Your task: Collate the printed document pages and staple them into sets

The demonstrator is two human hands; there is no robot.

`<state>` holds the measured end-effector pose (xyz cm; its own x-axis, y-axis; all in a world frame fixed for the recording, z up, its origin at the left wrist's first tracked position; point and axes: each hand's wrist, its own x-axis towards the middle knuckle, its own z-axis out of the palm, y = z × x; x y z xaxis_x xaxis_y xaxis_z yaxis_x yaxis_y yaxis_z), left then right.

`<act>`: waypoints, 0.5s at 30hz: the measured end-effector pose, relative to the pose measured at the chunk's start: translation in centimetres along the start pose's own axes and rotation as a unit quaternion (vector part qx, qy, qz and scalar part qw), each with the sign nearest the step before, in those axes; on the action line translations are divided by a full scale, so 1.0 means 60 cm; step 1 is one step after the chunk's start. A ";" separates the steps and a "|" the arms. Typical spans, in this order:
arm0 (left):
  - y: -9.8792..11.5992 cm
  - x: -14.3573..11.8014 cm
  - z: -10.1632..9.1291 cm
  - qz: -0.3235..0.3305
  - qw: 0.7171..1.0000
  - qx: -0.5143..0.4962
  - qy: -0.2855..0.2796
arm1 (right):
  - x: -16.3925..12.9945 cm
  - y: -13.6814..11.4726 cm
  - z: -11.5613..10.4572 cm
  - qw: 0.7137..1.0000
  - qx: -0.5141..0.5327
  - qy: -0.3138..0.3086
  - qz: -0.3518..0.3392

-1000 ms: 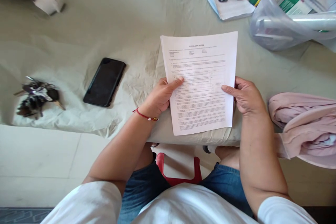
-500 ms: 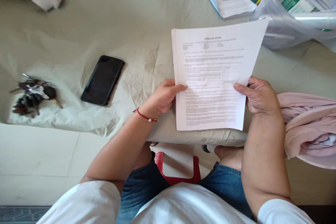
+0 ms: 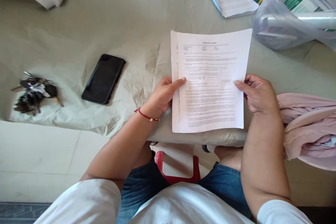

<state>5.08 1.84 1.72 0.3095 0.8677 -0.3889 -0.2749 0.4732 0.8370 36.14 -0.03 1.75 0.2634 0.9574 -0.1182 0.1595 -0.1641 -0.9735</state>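
Observation:
A thin stack of white printed sheets (image 3: 210, 77) is held over the near edge of a bed covered in a pale green sheet (image 3: 126, 17). My left hand (image 3: 164, 94) grips the stack's left edge, thumb on top of the print. My right hand (image 3: 258, 94) grips the right edge the same way. A red thread bracelet circles my left wrist. The sheets lie nearly flat, their bottom edge near the mattress edge.
A black phone (image 3: 103, 78) lies face up left of the papers, with a bunch of keys (image 3: 34, 92) further left. A small notepad with a pen (image 3: 233, 1) and a clear plastic bag of items (image 3: 294, 7) sit at the back right. Pink cloth (image 3: 309, 126) lies at the right. A red stool (image 3: 177, 169) shows between my knees.
The sheets were lifted and tipped up to the right half a second ago; now they have come back down, squarer and lower. Both hands kept their grip.

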 end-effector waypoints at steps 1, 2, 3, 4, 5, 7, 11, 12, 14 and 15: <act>0.000 0.001 -0.001 -0.003 1.000 0.003 0.005 | 0.002 0.002 0.000 1.000 -0.001 0.011 -0.006; -0.001 0.002 -0.003 -0.005 1.000 0.005 0.011 | 0.004 0.004 0.000 1.000 0.001 0.022 -0.009; -0.001 0.003 -0.004 -0.006 1.000 0.006 0.016 | 0.006 0.007 -0.001 0.999 0.006 0.035 -0.011; -0.002 0.004 -0.005 -0.008 1.000 0.008 0.019 | 0.008 0.009 -0.003 0.999 0.012 0.047 -0.013; -0.002 0.004 -0.006 -0.009 1.000 0.009 0.021 | 0.009 0.011 -0.005 0.998 0.019 0.060 -0.014; -0.002 0.004 -0.006 -0.009 1.000 0.011 0.022 | 0.013 0.015 -0.013 0.995 0.026 0.089 -0.022; -0.001 0.001 -0.006 0.018 0.999 0.003 0.031 | 0.019 0.019 -0.034 0.990 0.017 0.125 -0.068; 0.000 0.001 -0.006 0.026 0.999 -0.001 0.035 | 0.020 0.019 -0.040 0.988 0.016 0.131 -0.081; 0.000 -0.001 -0.006 0.042 0.998 -0.006 0.044 | 0.022 0.018 -0.050 0.984 0.024 0.149 -0.099; 0.000 -0.002 -0.007 0.049 0.998 -0.008 0.048 | 0.022 0.017 -0.054 0.982 0.030 0.158 -0.102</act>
<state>4.67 1.78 1.62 0.1923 0.9199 -0.3417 -0.3134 0.3876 0.8670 39.72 0.30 1.26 0.5158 0.8454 0.1384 0.1856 0.0475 -0.9815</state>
